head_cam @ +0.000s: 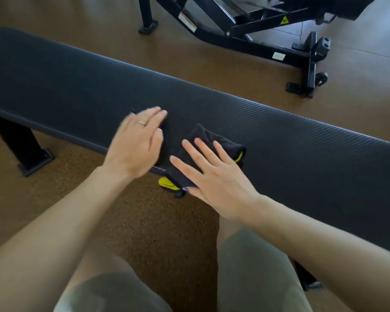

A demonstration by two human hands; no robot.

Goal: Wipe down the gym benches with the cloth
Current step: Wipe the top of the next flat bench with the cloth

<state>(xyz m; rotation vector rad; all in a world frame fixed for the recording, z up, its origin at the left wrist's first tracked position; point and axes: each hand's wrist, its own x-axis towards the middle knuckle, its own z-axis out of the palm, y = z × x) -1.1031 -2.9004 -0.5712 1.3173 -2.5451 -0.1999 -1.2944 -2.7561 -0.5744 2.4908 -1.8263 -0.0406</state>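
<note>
On the bench [279, 136], near its front edge, I see the cloth [208, 143] under my right hand [214, 176], fingers straight and spread, pressing flat. My left hand [136, 143], blurred, lies open beside it, fingertips touching the pad.

The person's forearms are bare, with no sleeves reaching into view. A thin silver-coloured ring band [142, 123] sits on one finger of the left hand [135, 145]; the right hand [214, 176] wears nothing. Loose olive-green fabric shorts [252, 266] cover both thighs, ending above bare knees.
</note>
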